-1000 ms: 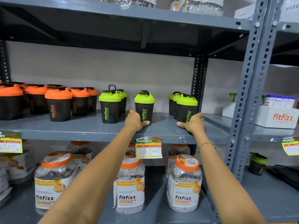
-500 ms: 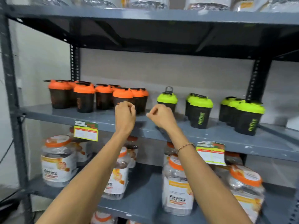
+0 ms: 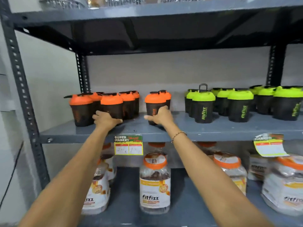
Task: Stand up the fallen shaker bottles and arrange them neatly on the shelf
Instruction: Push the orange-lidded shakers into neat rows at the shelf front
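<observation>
Orange-lidded shaker bottles (image 3: 113,107) upright, hand-held

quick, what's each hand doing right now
Left hand: closed around the base of an upright orange-lidded shaker.
Right hand: gripping the lower part of the separate orange-lidded shaker, also upright.

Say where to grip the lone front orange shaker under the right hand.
Grip the black body below the orange lid, from the front. It stands upright, tapering downward; another shaker sits close behind, with open shelf on both sides. The right hand already wraps the lower body.
</observation>
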Demonstrator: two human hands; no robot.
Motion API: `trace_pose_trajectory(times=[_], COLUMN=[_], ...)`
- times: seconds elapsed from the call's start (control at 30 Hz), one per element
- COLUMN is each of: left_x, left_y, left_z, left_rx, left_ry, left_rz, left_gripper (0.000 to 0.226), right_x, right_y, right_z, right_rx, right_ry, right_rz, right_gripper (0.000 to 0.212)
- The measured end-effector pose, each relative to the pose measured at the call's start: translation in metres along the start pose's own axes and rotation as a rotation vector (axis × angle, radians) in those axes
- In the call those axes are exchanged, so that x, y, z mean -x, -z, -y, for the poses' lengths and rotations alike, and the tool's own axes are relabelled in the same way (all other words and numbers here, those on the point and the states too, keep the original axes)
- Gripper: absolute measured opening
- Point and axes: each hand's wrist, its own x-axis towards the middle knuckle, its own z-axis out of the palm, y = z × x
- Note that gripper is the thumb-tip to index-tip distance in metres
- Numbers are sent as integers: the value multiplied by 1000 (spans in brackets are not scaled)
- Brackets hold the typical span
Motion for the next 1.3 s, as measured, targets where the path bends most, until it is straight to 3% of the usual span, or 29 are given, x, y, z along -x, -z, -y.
trace_pose_trajectory(times=[0.07,0.4,0.53,0.77,1.03,1.3], left_x=[-11,-5,5,8,10,9], left_y=[0,-7,-15,-19,-20,-19], left_z=[7,4,-5,-1,1,2], left_rx=[-11,-5,10,34,19,-57], left_ry=[-22,-185,-199,-181,-189,-205], left_rz=[63,84,134,82,93,125], left_gripper=[108,85,79,71,68,68], right_x=[-2,-5,-4,-7,-11,-14], right_y=[-8,13,18,13,8,7], right_z=[4,-23,-33,-33,-37,-41], right_rx=[-5,15,-32,-61,-39,-33], right_ry=[-52,-117,-144,-120,-126,-141], right_rz=[-39,-160,-146,-48,-54,-3], right_gripper=[102,73,79,71,71,58])
